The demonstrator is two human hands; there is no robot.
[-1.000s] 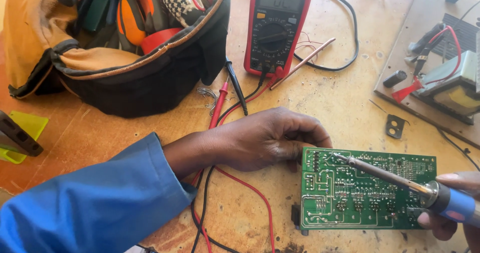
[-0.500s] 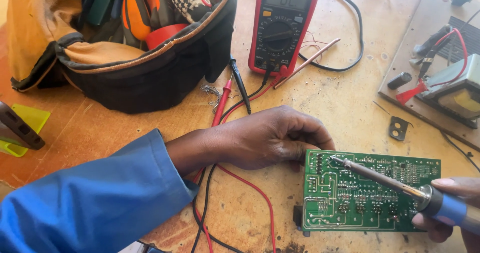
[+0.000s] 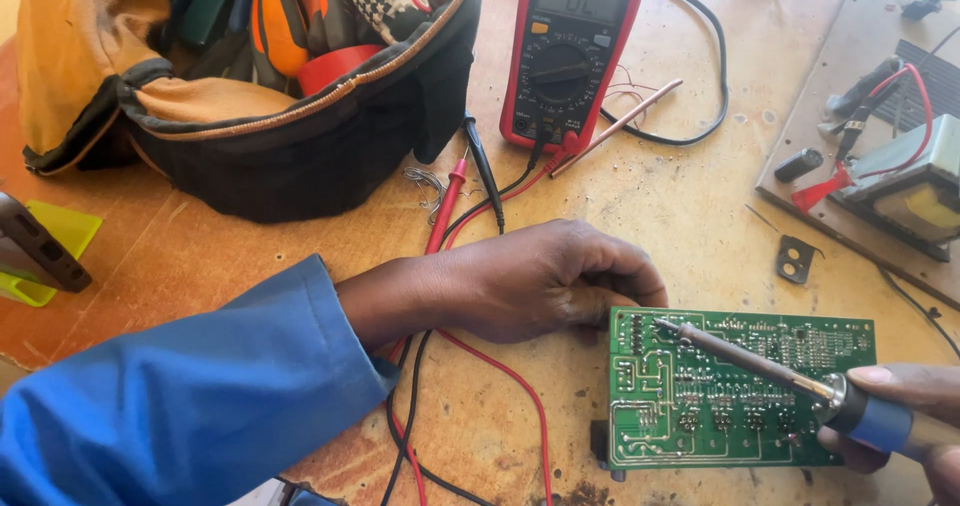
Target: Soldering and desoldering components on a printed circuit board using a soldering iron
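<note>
the left hand (image 3: 545, 281) lies palm down on the wooden bench (image 3: 680, 216), forearm in a blue sleeve (image 3: 190, 396) coming from eight o'clock, fingers curled and pressed to the top left corner of the green circuit board (image 3: 735, 391); it steadies the board rather than wrapping anything, so its grip is loose and empty. the right hand (image 3: 915, 421) enters at four o'clock, fingers and thumb closed on the blue handle of the soldering iron (image 3: 770, 366), whose shaft slants toward ten o'clock with the tip resting on the board near its upper left corner. the board lies flat, solder side up, at five o'clock of the view, just right of the left hand.

count: one board, one iron, one red multimeter (image 3: 570, 51) at twelve o'clock, two probes, one red (image 3: 447, 201) and one black (image 3: 482, 166), beside it, one open tool bag (image 3: 250, 96) at ten o'clock, one transformer (image 3: 905, 191) at two o'clock.

against half a second ago both hands, the iron and the board keep almost the same places; only the view has shifted slightly.
</note>
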